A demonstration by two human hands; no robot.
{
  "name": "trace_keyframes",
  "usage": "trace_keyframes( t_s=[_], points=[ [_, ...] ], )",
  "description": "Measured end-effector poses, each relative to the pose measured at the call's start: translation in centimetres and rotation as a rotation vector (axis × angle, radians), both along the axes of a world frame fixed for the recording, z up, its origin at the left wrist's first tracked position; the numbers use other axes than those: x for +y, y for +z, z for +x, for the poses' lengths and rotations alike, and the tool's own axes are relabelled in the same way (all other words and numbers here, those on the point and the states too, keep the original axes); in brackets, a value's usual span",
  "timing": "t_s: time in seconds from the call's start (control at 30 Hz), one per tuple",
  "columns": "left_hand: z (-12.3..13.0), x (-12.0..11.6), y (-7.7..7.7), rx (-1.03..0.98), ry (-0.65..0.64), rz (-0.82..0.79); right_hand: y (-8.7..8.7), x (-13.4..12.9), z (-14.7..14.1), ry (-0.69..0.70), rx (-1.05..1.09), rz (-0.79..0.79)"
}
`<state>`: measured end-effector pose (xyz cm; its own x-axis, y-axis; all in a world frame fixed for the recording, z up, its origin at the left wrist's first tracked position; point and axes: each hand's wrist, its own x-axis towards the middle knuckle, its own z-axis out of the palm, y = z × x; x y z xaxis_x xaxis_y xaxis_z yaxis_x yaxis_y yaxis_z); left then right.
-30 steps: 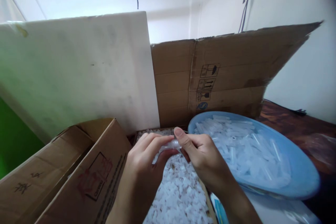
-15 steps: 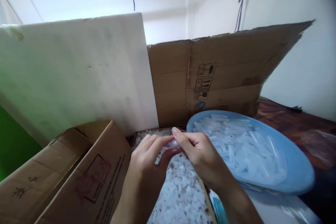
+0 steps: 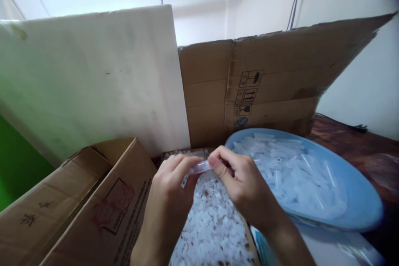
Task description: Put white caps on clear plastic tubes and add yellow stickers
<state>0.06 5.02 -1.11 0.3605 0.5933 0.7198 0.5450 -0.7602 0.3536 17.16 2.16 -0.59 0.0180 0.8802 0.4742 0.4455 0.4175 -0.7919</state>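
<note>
A small clear plastic tube (image 3: 200,167) is held between my two hands, above a box of small white translucent pieces (image 3: 215,224). My left hand (image 3: 174,183) grips the tube's left part between thumb and fingers. The fingertips of my right hand (image 3: 233,174) pinch its right end, hiding that end. Many similar clear tubes (image 3: 286,166) lie in a light blue basin (image 3: 361,199) to the right.
An open cardboard box (image 3: 102,212) stands at the left. Behind are a whitish board (image 3: 93,79) and a tall cardboard sheet (image 3: 277,70). Clear plastic wrap (image 3: 383,170) lies on the dark wooden surface (image 3: 336,137) at the right.
More of the tube now shows between my hands. My right fingers have closed down round its right end, with the thumb no longer pointing up. The view has shifted slightly.
</note>
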Motion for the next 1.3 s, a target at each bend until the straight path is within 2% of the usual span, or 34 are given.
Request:
trace_keyframes(
  t_s=[0.17, 0.47, 0.63, 0.77, 0.83, 0.87, 0.97, 1.03, 1.1, 1.17, 1.23, 1.3],
  points=[
    [0.1, -0.1, 0.1, -0.027, 0.004, 0.055, -0.2, 0.3, -0.9, -0.036, 0.007, -0.018],
    [0.5, 0.6, -0.9, -0.01, 0.001, -0.156, -0.5, 0.4, -0.3, -0.104, -0.012, 0.116],
    [-0.1, 0.8, -0.7, 0.016, 0.03, -0.038, -0.8, 0.9, -0.5, -0.118, -0.088, 0.081],
    [-0.3, 0.4, 0.0, 0.005, 0.001, 0.006, -1.0, 1.0, -0.6, -0.048, 0.007, -0.009],
    [-0.1, 0.0, 0.3, -0.093, -0.054, -0.064, -0.9, 0.8, -0.6, -0.013, 0.125, -0.037],
    [0.1, -0.1, 0.4, -0.194, -0.081, -0.15, -0.9, 0.8, -0.6, 0.007, 0.192, -0.041],
    [1.1, -0.4, 0.4, -0.672, -0.159, -0.487, -0.5, 0.5, -0.8, 0.077, 0.343, -0.023],
    [1.7, -0.3, 0.3, -0.974, -0.206, -0.617, -0.4, 0.4, -1.0, 0.104, 0.366, 0.0],
    [2.1, -0.1, 0.2, -1.155, -0.247, -0.646, -0.4, 0.5, -1.4, 0.1, 0.364, 0.001],
    [2.3, 0.1, 0.1, -1.248, -0.275, -0.644, -0.6, 0.6, -2.0, 0.113, 0.381, -0.024],
    [2.4, -0.1, 0.1, -1.285, -0.271, -0.622, -0.7, 0.6, -2.8, 0.14, 0.418, -0.049],
    [2.6, -0.4, 0.1, -1.268, -0.208, -0.552, -0.8, 0.5, -3.5, 0.165, 0.441, -0.057]
  ],
)
